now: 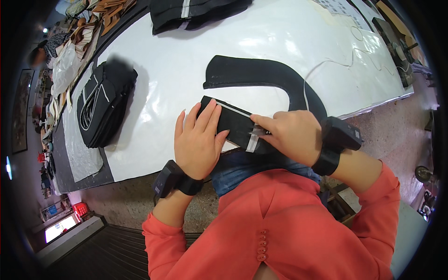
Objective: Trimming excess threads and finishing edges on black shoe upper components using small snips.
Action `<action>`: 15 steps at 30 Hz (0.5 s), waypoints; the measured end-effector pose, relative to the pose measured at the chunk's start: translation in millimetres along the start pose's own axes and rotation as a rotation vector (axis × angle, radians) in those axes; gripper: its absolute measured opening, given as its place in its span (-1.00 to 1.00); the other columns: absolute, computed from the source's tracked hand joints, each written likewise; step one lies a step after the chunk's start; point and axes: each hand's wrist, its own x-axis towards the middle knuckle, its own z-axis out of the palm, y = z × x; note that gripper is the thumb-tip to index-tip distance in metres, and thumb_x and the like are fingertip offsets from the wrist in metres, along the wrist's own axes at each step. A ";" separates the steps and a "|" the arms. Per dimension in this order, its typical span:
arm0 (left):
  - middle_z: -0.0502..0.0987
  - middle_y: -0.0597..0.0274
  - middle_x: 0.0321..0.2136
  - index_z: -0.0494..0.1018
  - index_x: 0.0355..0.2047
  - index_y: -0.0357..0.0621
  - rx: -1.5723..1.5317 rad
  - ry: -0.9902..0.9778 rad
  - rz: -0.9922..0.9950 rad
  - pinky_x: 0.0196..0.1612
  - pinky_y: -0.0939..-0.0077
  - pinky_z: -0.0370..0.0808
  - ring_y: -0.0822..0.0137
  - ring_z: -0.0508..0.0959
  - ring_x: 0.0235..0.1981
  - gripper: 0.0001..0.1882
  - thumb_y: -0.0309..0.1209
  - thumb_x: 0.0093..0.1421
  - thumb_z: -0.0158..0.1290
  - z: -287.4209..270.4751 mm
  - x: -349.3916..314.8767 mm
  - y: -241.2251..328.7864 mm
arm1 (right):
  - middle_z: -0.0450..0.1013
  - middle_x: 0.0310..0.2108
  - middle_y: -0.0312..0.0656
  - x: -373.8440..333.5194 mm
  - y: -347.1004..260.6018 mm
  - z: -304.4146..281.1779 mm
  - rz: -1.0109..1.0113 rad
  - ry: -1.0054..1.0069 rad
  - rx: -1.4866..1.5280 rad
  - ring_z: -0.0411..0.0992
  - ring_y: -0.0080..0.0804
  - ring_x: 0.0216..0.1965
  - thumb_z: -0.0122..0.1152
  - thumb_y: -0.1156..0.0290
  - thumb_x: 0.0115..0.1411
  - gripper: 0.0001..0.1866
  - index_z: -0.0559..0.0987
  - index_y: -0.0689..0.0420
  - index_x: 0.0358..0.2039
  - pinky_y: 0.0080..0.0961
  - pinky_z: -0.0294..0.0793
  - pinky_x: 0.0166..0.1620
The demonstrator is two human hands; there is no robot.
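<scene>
My left hand (198, 135) lies flat with its fingers spread on a flat black piece (235, 125) at the table's near edge. A thin white strip (235, 110) runs along that piece's far edge, close to my left fingertips. My right hand (294, 135) is closed around a small metallic tool (257, 131), mostly hidden by the fingers, with the index finger stretched along the strip's right end. Just below the tool, a short white band (252, 143) crosses the black piece. Beyond my hands curves a wide black panel (261, 70); whether it joins the near piece is hidden by my right hand.
A white-covered table (158, 112) fills the middle. Left stands a bundle of black pieces (105, 107) with white cord; another black stack (200, 14) lies at the far edge. Thin white cord (326, 61) trails right, toward metal equipment (396, 49). Brown pieces (109, 11) lie far left.
</scene>
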 end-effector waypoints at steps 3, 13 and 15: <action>0.42 0.20 0.23 0.42 0.20 -0.15 0.010 -0.023 -0.043 0.33 -0.02 0.16 0.02 0.36 0.25 -0.43 -0.31 0.17 0.18 -3.2 -13.8 7.0 | 0.47 -0.58 -0.24 -0.5 2.3 -6.0 0.009 -0.095 -0.043 0.53 -0.23 -0.53 0.35 0.25 0.12 -0.60 0.61 -0.15 0.01 -0.31 0.46 -0.50; 0.45 0.10 0.12 0.46 0.13 -0.15 -0.073 0.118 -0.133 0.30 -0.06 0.18 -0.02 0.39 0.19 -0.50 -0.33 0.18 0.18 7.6 -23.8 37.1 | 0.58 -0.51 -0.04 21.1 22.7 -8.6 0.148 -0.063 0.395 0.58 -0.09 -0.44 0.36 0.23 0.13 -0.69 0.64 0.13 -0.18 -0.27 0.55 -0.37; 0.44 0.09 0.13 0.47 0.13 -0.14 -0.222 0.146 -0.033 0.27 -0.04 0.23 -0.02 0.40 0.18 -0.52 -0.34 0.19 0.16 14.0 -18.5 45.4 | 0.57 -0.55 -0.03 26.0 24.7 -15.9 0.197 -0.099 0.486 0.59 -0.17 -0.51 0.30 0.17 0.19 -0.67 0.65 0.24 -0.34 -0.33 0.54 -0.41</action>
